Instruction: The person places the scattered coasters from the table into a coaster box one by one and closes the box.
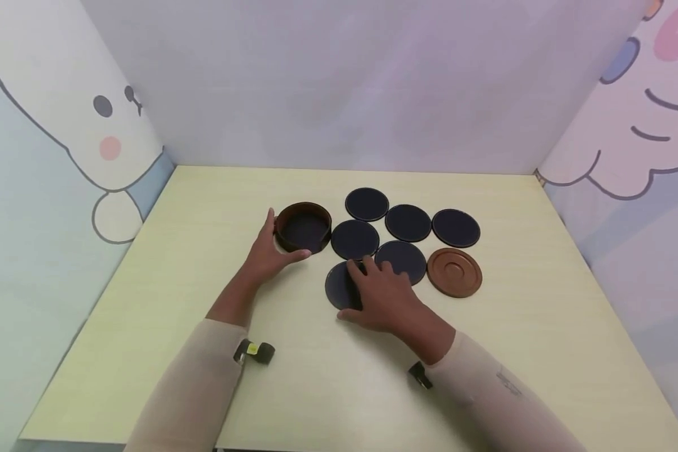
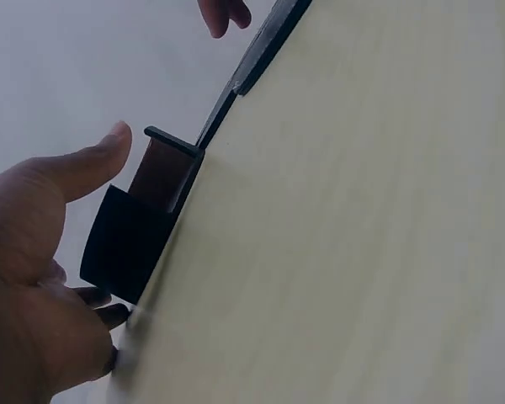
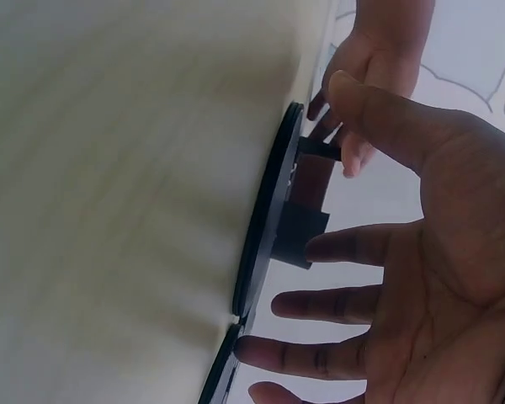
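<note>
A round, dark brown coaster holder (image 1: 304, 227) with a gap in its front wall stands on the table. My left hand (image 1: 267, 254) cups its left side, fingers behind the wall and thumb along the front. In the left wrist view, that hand (image 2: 34, 261) spans the holder (image 2: 126, 244). My right hand (image 1: 385, 295) is spread over the nearest black coaster (image 1: 340, 285), covering part of it. Its fingers look fairly straight in the right wrist view, where the hand (image 3: 454, 252) hovers close to a black coaster (image 3: 269, 210); contact is unclear.
Several more black coasters lie flat right of the holder, among them a middle one (image 1: 355, 239), a back one (image 1: 366, 204) and a far-right one (image 1: 456, 228). A brown ringed disc (image 1: 454, 272) lies at their right. A pale wall (image 1: 344, 88) closes the table's (image 1: 514, 351) back.
</note>
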`<state>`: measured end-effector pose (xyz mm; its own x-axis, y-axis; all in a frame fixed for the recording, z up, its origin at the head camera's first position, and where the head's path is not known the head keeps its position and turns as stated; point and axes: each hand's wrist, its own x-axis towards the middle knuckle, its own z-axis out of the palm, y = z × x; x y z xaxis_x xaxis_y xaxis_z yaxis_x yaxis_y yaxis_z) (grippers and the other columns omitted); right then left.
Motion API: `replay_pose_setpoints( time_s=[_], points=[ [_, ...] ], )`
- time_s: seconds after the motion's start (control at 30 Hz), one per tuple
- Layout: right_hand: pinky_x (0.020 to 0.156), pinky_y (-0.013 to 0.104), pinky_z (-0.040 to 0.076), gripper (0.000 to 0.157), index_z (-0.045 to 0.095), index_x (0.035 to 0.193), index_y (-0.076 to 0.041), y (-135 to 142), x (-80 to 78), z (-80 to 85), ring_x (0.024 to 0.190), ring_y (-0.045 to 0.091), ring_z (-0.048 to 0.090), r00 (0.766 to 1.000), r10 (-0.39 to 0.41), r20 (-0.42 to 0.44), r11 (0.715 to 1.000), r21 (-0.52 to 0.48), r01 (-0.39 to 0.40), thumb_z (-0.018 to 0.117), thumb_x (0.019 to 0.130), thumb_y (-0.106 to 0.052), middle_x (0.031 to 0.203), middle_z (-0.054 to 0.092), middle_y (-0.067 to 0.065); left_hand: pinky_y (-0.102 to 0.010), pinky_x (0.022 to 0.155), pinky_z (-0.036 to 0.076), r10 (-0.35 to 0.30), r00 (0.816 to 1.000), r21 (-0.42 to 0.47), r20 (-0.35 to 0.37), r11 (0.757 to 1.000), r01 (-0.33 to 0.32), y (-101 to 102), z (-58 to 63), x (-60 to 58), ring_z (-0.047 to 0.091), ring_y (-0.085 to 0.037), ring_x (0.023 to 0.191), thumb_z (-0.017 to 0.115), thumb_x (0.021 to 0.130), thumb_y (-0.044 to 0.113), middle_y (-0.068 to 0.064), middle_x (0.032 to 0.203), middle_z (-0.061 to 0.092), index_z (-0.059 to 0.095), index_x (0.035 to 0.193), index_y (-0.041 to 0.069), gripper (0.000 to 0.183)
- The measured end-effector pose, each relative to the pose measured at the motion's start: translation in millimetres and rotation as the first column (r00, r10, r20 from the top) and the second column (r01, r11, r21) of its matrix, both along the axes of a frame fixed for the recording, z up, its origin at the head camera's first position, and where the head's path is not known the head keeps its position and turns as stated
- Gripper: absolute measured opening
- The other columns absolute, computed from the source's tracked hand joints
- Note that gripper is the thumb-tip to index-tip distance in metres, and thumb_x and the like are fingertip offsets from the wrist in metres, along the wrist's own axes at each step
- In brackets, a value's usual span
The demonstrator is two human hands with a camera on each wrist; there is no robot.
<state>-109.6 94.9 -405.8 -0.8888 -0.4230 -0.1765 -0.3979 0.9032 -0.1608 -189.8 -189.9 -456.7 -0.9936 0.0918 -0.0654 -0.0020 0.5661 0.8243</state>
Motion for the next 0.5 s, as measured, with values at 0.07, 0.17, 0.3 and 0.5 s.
replay_pose_setpoints(
  time_s=[0.07, 0.17, 0.3, 0.5],
  points=[
    [0.095, 0.071, 0.056, 0.105, 0.041, 0.17, -0.022, -3.3, -1.6, -0.6, 0.137, 0.047, 0.056, 1.0, 0.014, -0.005, 1.0, 0.008, -0.014, 0.079, 0.087, -0.074, 0.166, 0.047, 0.018, -0.059, 0.14, 0.018, 0.012, 1.0, 0.021, 0.014, 1.0, -0.013, -2.9, -2.9, -1.6, 0.015, -0.035, 0.173, 0.09, 0.089, 0.045, -0.016, 0.185, 0.013, -0.01, 0.176, 0.016, 0.136],
    [0.095, 0.067, 0.056, 0.106, 0.042, 0.169, -0.021, -7.6, -4.4, -1.9, 0.137, 0.044, 0.056, 0.999, 0.032, -0.013, 0.999, 0.032, -0.032, 0.08, 0.086, -0.074, 0.162, 0.05, 0.018, -0.058, 0.14, 0.017, 0.014, 1.0, 0.018, 0.019, 1.0, -0.015, -5.6, -6.6, -3.4, 0.016, -0.034, 0.173, 0.089, 0.091, 0.046, -0.016, 0.185, 0.015, -0.008, 0.176, 0.015, 0.133],
    [0.099, 0.065, 0.055, 0.105, 0.044, 0.168, -0.019, -12.1, -7.2, -2.5, 0.139, 0.045, 0.055, 0.999, 0.044, -0.008, 0.997, 0.058, -0.044, 0.083, 0.085, -0.072, 0.159, 0.052, 0.022, -0.058, 0.14, 0.017, 0.014, 1.0, 0.004, 0.005, 1.0, -0.014, -6.8, -9.6, -3.9, 0.015, -0.035, 0.173, 0.087, 0.092, 0.046, -0.017, 0.184, 0.015, -0.004, 0.177, 0.014, 0.128],
    [0.103, 0.065, 0.054, 0.104, 0.048, 0.165, -0.017, -15.8, -9.2, -2.7, 0.14, 0.048, 0.053, 0.999, 0.047, 0.004, 0.997, 0.064, -0.047, 0.088, 0.083, -0.067, 0.156, 0.051, 0.026, -0.059, 0.14, 0.019, 0.028, 0.999, -0.003, -0.018, 1.0, -0.028, -6.0, -11.6, -0.8, 0.017, -0.037, 0.172, 0.086, 0.093, 0.043, -0.018, 0.184, 0.018, 0.001, 0.177, 0.013, 0.124]
  ],
)
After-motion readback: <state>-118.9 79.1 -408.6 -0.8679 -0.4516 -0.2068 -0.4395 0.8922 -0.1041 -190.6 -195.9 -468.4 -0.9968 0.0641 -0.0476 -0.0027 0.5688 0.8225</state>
